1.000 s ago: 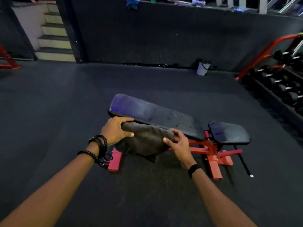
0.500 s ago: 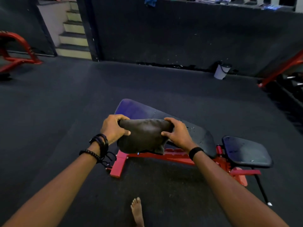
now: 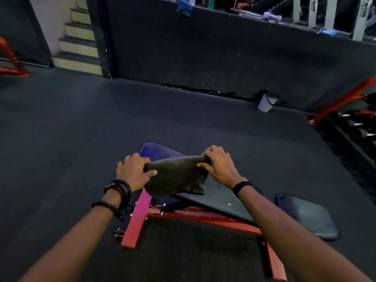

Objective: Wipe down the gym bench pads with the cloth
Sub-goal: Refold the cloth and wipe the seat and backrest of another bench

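i see both hands on the dark cloth point(image 3: 176, 176), which is stretched between them over the long back pad point(image 3: 215, 195) of the gym bench. left hand point(image 3: 133, 173) grips the cloth's left end, thumb pinching it from the front, fingers curled over the top. right hand point(image 3: 218, 164) grips the right end, fingers curled round the bunched edge. cloth's lower edge hangs onto the pad surface. seat pad point(image 3: 307, 216) sits apart to the right, uncovered. red frame point(image 3: 183, 215) under the pads on dark floor point(image 3: 61, 129). white bucket point(image 3: 266, 101) by the far wall, stairs point(image 3: 79, 37) far left.
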The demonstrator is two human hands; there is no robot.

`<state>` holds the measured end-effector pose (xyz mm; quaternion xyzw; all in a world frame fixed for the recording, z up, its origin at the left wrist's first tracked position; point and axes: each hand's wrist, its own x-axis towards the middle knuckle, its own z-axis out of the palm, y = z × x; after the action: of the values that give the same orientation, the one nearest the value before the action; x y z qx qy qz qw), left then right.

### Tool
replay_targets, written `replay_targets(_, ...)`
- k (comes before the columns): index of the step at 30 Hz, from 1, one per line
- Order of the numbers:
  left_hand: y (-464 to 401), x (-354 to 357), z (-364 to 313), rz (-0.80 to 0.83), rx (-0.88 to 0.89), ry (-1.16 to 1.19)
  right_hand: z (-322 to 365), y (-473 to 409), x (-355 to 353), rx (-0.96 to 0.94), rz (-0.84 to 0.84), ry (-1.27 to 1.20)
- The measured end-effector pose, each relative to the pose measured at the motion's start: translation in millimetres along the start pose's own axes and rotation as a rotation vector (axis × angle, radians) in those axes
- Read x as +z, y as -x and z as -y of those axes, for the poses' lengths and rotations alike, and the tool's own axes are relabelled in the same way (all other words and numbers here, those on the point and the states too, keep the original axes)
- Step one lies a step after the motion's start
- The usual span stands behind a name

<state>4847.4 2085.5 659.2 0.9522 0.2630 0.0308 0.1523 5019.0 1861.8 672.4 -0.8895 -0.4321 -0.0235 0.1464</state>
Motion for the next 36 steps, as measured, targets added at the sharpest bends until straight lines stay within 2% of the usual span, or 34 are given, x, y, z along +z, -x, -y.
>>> replay_targets(3, -13, 5, 12, 0.012, 0.039, 0.044, 1, -22, 5, 0.019, 0.097, -0.122)
replay_targets(5, -18, 9, 18, 0.032, 0.033, 0.186, 1, -33, 10, 0.044, 0.145, -0.207)
replay_targets(8, -18, 17, 27, 0.078, -0.030, 0.343, -2, -43, 17, 0.059, 0.189, -0.260)
replay_targets(13, -10, 45, 32, 0.083, -0.091, 0.423, -12, -50, 35, 0.060, 0.320, -0.275)
replay_targets(19, -10, 74, 42, 0.122, -0.199, 0.666, -20, -110, 26, 0.035, 0.739, -0.150)
replay_targets(21, -15, 77, 48, 0.130, -0.242, 0.804, -15, -143, 23, -0.006, 0.815, -0.104)
replay_targets(24, -27, 77, 55, 0.032, -0.374, 1.011, -3, -190, 32, -0.067, 0.804, -0.145)
replay_targets(26, -39, 80, 58, -0.138, -0.521, 1.088, 5, -216, 55, -0.142, 0.652, -0.109)
replay_targets(27, -45, 81, 61, -0.212, -0.621, 1.072, 8, -226, 71, -0.201, 0.554, -0.060)
replay_targets(29, -52, 83, 69, -0.234, -0.821, 0.934, 10, -234, 108, -0.273, 0.447, 0.012)
replay_targets(31, -51, 89, 75, -0.220, -0.921, 0.842, 10, -228, 146, -0.285, 0.490, 0.037)
replay_targets(36, -31, 115, 61, -0.174, -1.007, 0.692, 13, -190, 211, -0.483, 0.614, 0.038)
